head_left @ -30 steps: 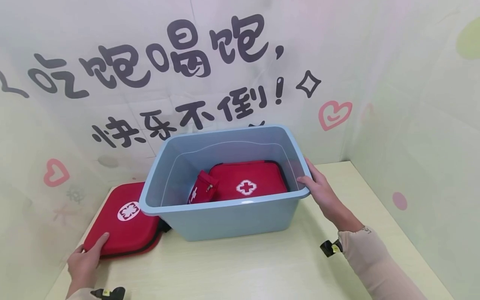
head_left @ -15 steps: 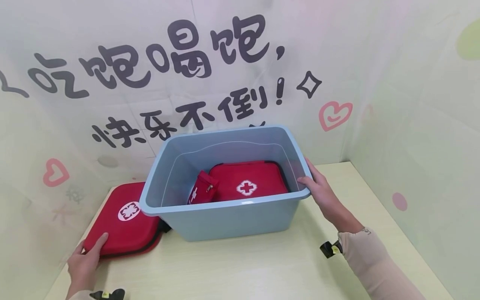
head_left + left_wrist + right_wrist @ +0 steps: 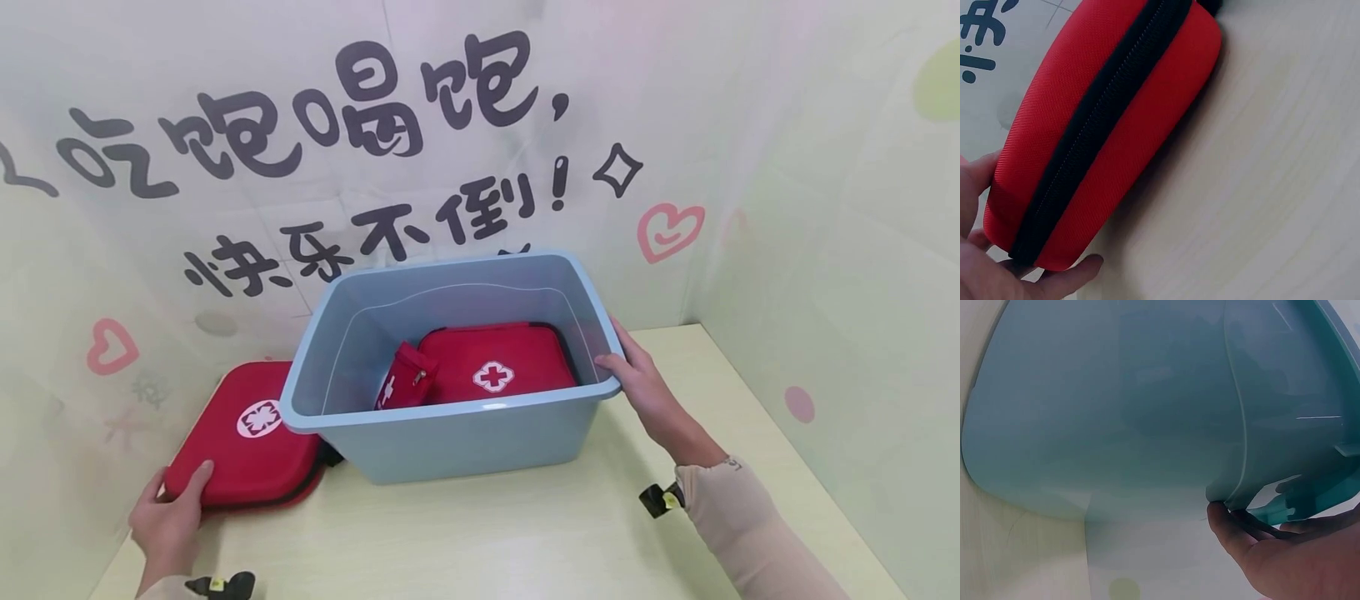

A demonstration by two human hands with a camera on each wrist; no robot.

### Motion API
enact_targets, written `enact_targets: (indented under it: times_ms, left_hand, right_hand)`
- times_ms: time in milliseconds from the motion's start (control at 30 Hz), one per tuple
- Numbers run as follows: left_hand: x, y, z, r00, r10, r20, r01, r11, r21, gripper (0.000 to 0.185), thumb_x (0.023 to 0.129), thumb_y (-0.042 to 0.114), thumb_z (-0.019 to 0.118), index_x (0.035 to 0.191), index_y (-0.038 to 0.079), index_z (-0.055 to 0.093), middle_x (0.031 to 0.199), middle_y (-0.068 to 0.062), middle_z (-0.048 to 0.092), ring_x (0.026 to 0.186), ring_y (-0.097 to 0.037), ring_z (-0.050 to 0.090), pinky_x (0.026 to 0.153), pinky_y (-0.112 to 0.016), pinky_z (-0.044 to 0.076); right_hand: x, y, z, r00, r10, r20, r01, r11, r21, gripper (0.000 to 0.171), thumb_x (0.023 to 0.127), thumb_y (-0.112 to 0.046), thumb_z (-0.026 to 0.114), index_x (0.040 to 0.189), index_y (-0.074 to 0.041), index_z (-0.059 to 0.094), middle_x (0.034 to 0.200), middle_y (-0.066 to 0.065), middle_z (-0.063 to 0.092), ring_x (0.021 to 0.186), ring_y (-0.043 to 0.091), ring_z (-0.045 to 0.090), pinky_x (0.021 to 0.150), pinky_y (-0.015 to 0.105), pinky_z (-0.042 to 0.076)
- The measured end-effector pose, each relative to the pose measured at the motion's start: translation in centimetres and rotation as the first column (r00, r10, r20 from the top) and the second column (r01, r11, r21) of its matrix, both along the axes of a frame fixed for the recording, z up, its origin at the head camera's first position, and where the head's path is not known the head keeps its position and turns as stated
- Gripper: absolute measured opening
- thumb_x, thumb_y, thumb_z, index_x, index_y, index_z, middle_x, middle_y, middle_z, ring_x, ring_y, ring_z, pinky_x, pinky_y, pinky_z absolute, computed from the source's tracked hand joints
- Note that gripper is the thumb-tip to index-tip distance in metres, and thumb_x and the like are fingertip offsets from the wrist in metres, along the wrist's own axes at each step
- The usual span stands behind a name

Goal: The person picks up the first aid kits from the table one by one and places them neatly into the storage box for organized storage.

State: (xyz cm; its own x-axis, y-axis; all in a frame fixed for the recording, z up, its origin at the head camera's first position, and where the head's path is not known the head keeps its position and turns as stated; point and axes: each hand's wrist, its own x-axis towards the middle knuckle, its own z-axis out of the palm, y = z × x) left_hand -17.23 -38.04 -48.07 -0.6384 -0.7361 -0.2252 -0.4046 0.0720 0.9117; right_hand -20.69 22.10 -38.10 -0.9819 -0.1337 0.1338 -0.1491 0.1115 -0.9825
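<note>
A red zippered first-aid case (image 3: 247, 467) with a white round emblem lies on the table at the left. My left hand (image 3: 167, 523) grips its near left corner, thumb on top. In the left wrist view, the case's black zipper (image 3: 1094, 122) faces the camera and a finger reaches under the corner. My right hand (image 3: 647, 392) holds the right rim of a light blue plastic bin (image 3: 465, 446), thumb over the edge. The right wrist view shows the fingers under that rim, beside the bin's outer wall (image 3: 1116, 419).
Inside the bin are a flat red first-aid case (image 3: 517, 350) and a smaller red pouch (image 3: 408, 379) leaning beside it. The bin stands on a pale wooden table (image 3: 487, 542). A printed white wall covering (image 3: 600, 100) closes off the back and sides.
My left hand and the near end of the red case have shifted slightly up and left. The right hand and the bin stay practically where they were.
</note>
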Motion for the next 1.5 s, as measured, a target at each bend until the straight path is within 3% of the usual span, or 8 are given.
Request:
enact_targets:
  times_ms: [100, 133, 233, 333, 433, 867, 1067, 1500]
  left_hand:
    - [-0.1, 0.1, 0.3, 1.000, 0.027, -0.014, -0.027, 0.999, 0.029, 0.093, 0.084, 0.053, 0.070, 0.159, 0.025, 0.022, 0.163, -0.010, 0.022, 0.136, -0.015, 0.039, 0.111, -0.033, 0.032]
    - [-0.1, 0.1, 0.3, 0.999, 0.042, -0.026, -0.040, 0.998, 0.045, 0.092, 0.083, 0.052, 0.072, 0.158, 0.027, 0.025, 0.160, -0.008, 0.031, 0.129, -0.012, 0.045, 0.107, -0.027, 0.039]
    - [0.0, 0.1, 0.5, 0.996, 0.071, -0.054, -0.065, 0.994, 0.092, 0.089, 0.081, 0.049, 0.076, 0.156, 0.029, 0.033, 0.132, 0.005, 0.053, 0.099, 0.001, 0.055, 0.080, -0.013, 0.051]
    - [0.0, 0.0, 0.7, 0.987, 0.119, -0.109, -0.102, 0.984, 0.149, 0.082, 0.079, 0.043, 0.081, 0.151, 0.028, 0.044, 0.100, 0.016, 0.047, 0.066, 0.012, 0.051, 0.051, -0.010, 0.044]
    - [0.1, 0.0, 0.9, 0.977, 0.160, -0.144, -0.132, 0.973, 0.187, 0.077, 0.078, 0.040, 0.083, 0.147, 0.027, 0.050, 0.098, 0.016, 0.049, 0.056, 0.013, 0.052, 0.048, -0.012, 0.046]
    - [0.2, 0.4, 1.6, 0.963, 0.213, -0.166, -0.173, 0.959, 0.227, 0.067, 0.077, 0.039, 0.084, 0.139, 0.029, 0.060, 0.104, 0.009, 0.048, 0.060, 0.009, 0.053, 0.047, -0.014, 0.047]
    - [0.3, 0.5, 1.9, 0.956, 0.240, -0.169, -0.196, 0.950, 0.242, 0.070, 0.077, 0.039, 0.084, 0.141, 0.030, 0.057, 0.104, 0.012, 0.048, 0.077, 0.005, 0.053, 0.048, -0.012, 0.047]
    - [0.8, 0.1, 2.8, 0.908, 0.360, -0.216, -0.273, 0.897, 0.347, 0.059, 0.070, 0.037, 0.090, 0.123, 0.033, 0.064, 0.109, 0.015, 0.045, 0.091, 0.001, 0.048, 0.058, -0.009, 0.045]
  right_hand:
    - [0.0, 0.0, -0.1, 1.000, 0.001, 0.000, -0.001, 1.000, -0.006, 0.066, 0.101, -0.011, 0.041, 0.161, -0.019, 0.015, 0.160, 0.019, 0.022, 0.141, 0.042, 0.025, 0.111, 0.064, 0.022]
    - [0.0, 0.1, -0.1, 1.000, 0.002, -0.001, -0.002, 1.000, -0.008, 0.066, 0.101, -0.011, 0.041, 0.161, -0.019, 0.015, 0.160, 0.019, 0.022, 0.141, 0.042, 0.025, 0.111, 0.064, 0.022]
    - [0.0, 0.1, -0.2, 1.000, 0.002, -0.006, -0.002, 1.000, -0.013, 0.066, 0.101, -0.010, 0.041, 0.161, -0.018, 0.015, 0.159, 0.020, 0.023, 0.141, 0.041, 0.025, 0.111, 0.063, 0.022]
    - [-0.1, 0.1, -0.3, 1.000, 0.003, -0.009, -0.003, 1.000, -0.016, 0.066, 0.101, -0.010, 0.041, 0.161, -0.018, 0.015, 0.160, 0.019, 0.023, 0.140, 0.041, 0.025, 0.112, 0.063, 0.021]
    - [-0.1, 0.1, -0.4, 1.000, 0.002, -0.011, -0.003, 1.000, -0.018, 0.066, 0.101, -0.010, 0.041, 0.161, -0.017, 0.015, 0.160, 0.020, 0.023, 0.140, 0.040, 0.025, 0.112, 0.062, 0.021]
    - [0.0, 0.0, -0.3, 1.000, 0.006, -0.012, -0.006, 1.000, -0.019, 0.066, 0.101, -0.011, 0.041, 0.161, -0.017, 0.015, 0.159, 0.020, 0.023, 0.141, 0.041, 0.025, 0.111, 0.064, 0.021]
    - [-0.1, 0.0, -0.3, 1.000, 0.009, -0.018, -0.009, 1.000, -0.015, 0.066, 0.101, -0.012, 0.041, 0.161, -0.017, 0.014, 0.159, 0.020, 0.023, 0.140, 0.042, 0.026, 0.110, 0.066, 0.022]
    - [-0.1, 0.1, -0.3, 1.000, 0.002, -0.005, -0.002, 1.000, -0.018, 0.066, 0.101, -0.011, 0.041, 0.161, -0.019, 0.015, 0.160, 0.019, 0.023, 0.141, 0.041, 0.025, 0.112, 0.064, 0.021]
